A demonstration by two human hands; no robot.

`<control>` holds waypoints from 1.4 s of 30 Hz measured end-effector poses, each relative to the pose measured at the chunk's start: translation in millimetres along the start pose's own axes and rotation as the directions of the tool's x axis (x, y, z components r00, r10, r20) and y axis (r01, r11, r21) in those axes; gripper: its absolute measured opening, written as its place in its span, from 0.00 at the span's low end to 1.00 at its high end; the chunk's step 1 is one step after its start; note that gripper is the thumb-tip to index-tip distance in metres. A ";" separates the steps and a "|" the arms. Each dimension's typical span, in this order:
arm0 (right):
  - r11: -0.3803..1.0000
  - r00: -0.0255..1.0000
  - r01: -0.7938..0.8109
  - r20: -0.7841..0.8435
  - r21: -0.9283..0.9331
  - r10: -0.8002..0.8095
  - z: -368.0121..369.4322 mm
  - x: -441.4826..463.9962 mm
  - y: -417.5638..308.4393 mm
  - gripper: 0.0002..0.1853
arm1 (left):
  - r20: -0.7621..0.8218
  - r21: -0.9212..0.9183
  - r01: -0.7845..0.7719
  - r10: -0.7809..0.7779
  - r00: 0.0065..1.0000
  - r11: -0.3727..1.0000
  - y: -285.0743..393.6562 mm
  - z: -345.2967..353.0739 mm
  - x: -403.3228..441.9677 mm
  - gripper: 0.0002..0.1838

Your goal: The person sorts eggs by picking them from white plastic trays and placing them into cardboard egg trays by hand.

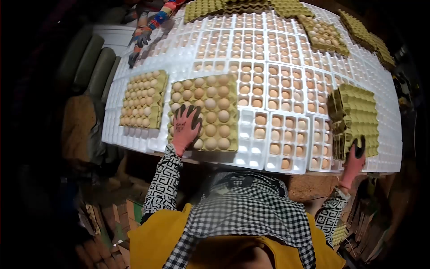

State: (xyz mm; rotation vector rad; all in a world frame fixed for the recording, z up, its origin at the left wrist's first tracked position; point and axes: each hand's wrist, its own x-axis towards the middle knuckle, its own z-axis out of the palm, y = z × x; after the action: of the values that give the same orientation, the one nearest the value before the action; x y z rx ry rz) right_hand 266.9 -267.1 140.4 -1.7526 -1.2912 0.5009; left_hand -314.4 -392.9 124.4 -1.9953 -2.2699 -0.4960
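My left hand [187, 127], in a pink glove with dark fingertips, lies spread over the left side of a yellowish pulp egg tray [233, 114] full of eggs. Its fingers rest on or just above the eggs; whether they grip one is hidden. At the right, my right hand [355, 158], gloved the same way, touches the near corner of a stack of pulp egg trays [358, 112] lying with no eggs on top. Two dark fingertips show apart there. Between my hands, white plastic egg trays [265, 139] hold eggs, some cells being bare.
Another pulp tray of eggs [142, 101] sits on the left. More white trays cover the table, with a part-filled pulp tray [322, 33] and pulp stacks [358, 29] at the back. Another person's gloved hand [142, 36] reaches in at the far left.
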 end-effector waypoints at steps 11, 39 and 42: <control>0.635 0.399 0.765 0.853 -0.107 -0.336 289.5 -163.0 -208.0 0.35 | 0.278 -0.088 -0.435 0.442 0.853 0.896 -2.9 -9.2 102.5 0.25; 0.491 0.556 0.810 0.689 -0.322 -0.465 350.0 -125.1 -240.9 0.14 | 0.416 0.090 -0.208 0.153 0.896 0.974 -24.3 50.7 197.1 0.23; 0.818 0.718 0.571 0.528 -0.072 -0.455 284.5 -110.8 -221.9 0.18 | 0.328 0.083 -0.222 0.184 0.926 0.972 -16.5 4.4 182.6 0.25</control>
State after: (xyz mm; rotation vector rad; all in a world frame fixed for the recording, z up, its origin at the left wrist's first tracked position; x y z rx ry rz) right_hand -109.0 -234.8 153.2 -1.3725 -2.2035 0.4923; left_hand -357.2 -219.5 166.3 -2.3574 -2.1527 -0.0174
